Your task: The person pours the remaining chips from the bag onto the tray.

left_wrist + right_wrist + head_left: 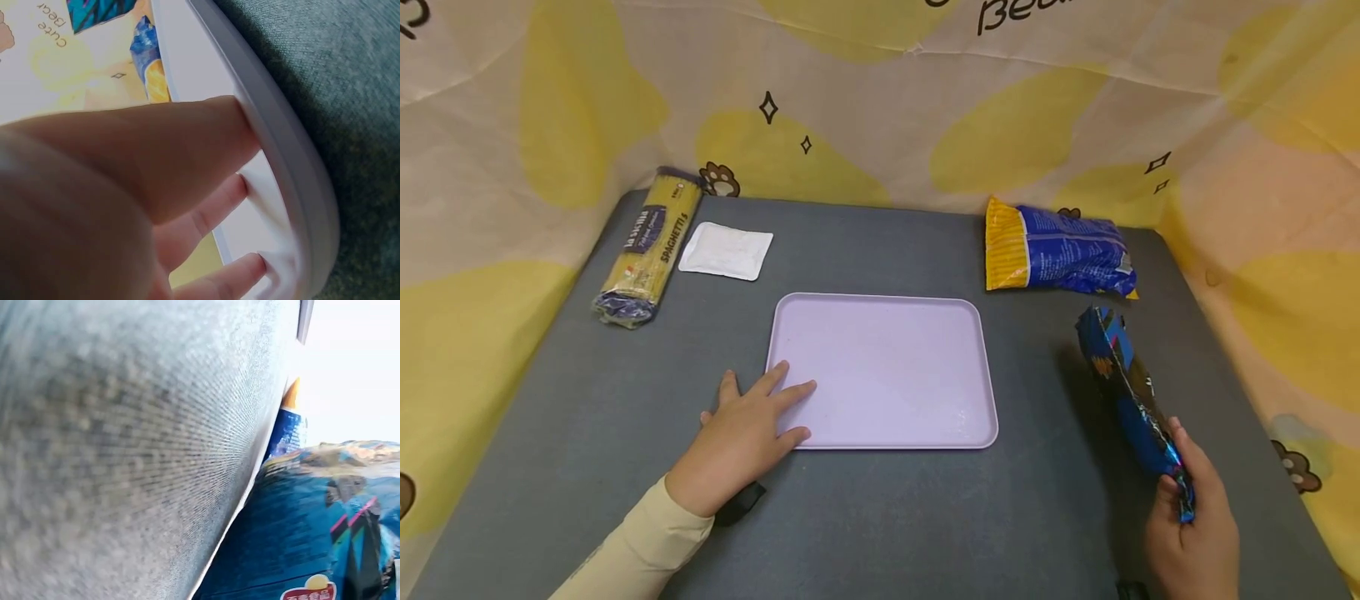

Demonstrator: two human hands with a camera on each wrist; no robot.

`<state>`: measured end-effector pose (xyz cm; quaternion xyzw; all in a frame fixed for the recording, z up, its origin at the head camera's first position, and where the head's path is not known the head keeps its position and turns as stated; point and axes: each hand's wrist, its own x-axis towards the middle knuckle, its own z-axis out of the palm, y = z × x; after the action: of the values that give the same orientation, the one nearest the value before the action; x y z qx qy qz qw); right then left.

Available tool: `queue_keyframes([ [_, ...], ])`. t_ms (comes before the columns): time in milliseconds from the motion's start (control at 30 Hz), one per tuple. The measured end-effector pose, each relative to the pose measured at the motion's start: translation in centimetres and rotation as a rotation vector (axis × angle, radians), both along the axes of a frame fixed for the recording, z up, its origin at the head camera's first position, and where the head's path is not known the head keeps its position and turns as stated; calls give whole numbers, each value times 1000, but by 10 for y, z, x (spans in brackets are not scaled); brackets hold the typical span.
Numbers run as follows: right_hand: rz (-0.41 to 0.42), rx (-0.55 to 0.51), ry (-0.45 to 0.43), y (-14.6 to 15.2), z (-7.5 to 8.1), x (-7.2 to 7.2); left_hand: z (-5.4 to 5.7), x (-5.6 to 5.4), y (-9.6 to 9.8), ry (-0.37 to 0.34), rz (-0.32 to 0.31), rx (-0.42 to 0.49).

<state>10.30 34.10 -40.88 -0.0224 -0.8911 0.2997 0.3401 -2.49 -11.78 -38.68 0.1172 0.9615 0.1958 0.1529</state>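
Observation:
My left hand (pixel 741 442) lies with fingers spread over the left front corner of a pale lilac tray (pixel 887 375). In the left wrist view its fingertips (pixel 240 125) touch the inside of the tray near the rim. At the right, my right hand (pixel 1198 517) pinches the near end of a shiny blue snack bag (pixel 1131 400) between thumb and fingers. The bag is tilted on edge above the table, its far end pointing away. The right wrist view shows the printed side of the bag; the right hand is not seen there.
A spaghetti pack (pixel 651 246) lies at the back left, beside a flat white packet (pixel 726 251). A blue and yellow bag (pixel 1067 248) lies at the back right, beyond the held bag. A patterned cloth (pixel 880 100) rises behind the grey table (pixel 895 525).

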Motion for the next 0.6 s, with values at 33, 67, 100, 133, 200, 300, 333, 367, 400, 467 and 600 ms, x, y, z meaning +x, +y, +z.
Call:
queue_keyframes([
  [33, -6, -11, 23, -1, -1, 0, 0, 0, 0, -2, 0, -2],
  [67, -2, -34, 54, -1, -1, -1, 0, 0, 0, -4, 0, -4],
  [100, 8, -65, 86, -2, -2, -1, 0, 0, 0, -6, -1, -6],
  [133, 13, -104, 112, -3, -2, -1, 0, 0, 0, -7, -1, -6],
  [200, -1, -184, 149, -6, -2, -1, -1, 0, 0, -6, -1, -5],
  [300, -112, -277, 157, -14, 2, 2, -1, 0, -1, -4, -1, 1],
  [333, -166, -297, 135, -16, 3, 3, -1, 0, -1, -2, -1, 2],
  [367, -220, -305, 95, -18, 5, 3, -1, 0, -1, -2, -1, 2],
  [400, -277, -313, 49, -20, 8, 3, -1, 0, -1, -2, -2, 2],
  [467, -295, -320, -20, -23, 13, 2, -2, 0, -1, -1, -5, -2],
  [600, -197, -332, -66, -26, 21, -7, -2, -1, -1, -2, -11, -2],
])
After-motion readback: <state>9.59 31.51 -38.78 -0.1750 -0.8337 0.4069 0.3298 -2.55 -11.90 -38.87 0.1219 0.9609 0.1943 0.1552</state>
